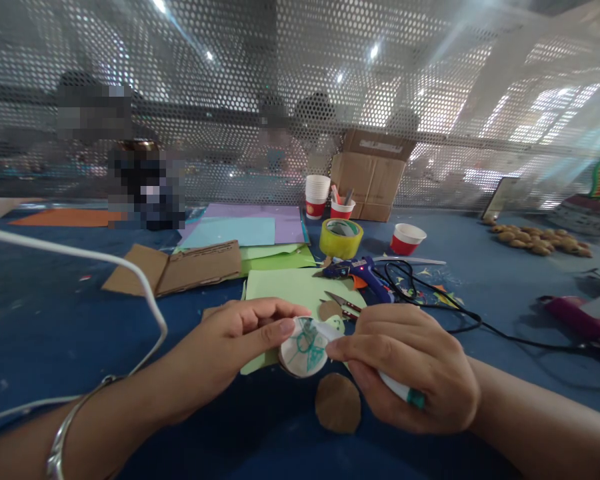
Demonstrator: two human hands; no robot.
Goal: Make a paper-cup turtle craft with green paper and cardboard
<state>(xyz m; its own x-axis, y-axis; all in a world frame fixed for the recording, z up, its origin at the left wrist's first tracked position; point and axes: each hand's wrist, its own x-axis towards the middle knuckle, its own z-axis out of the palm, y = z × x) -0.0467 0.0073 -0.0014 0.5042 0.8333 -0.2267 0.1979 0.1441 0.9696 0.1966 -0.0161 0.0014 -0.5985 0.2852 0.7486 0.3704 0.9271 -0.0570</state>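
Note:
A white round disc [291,355] with green marker lines is held at its left edge by my left hand [250,337], thumb on top. My right hand [415,367] is closed around a white marker [394,387] with a green end. The marker's tip is at the disc's upper right, over partly green-coloured sections. Just below the disc, a brown cardboard circle [337,403] lies on the blue table. Behind my hands are a pale green paper sheet [280,287] and scissors [344,303] with dark red handles.
Beyond the paper, a blue glue gun [363,270] with a black cord lies beside a yellow tape roll [341,240]. Paper cups [318,197] and a cardboard box [370,180] stand at the back. Folded cardboard [200,267] and a white cable [145,287] are on the left.

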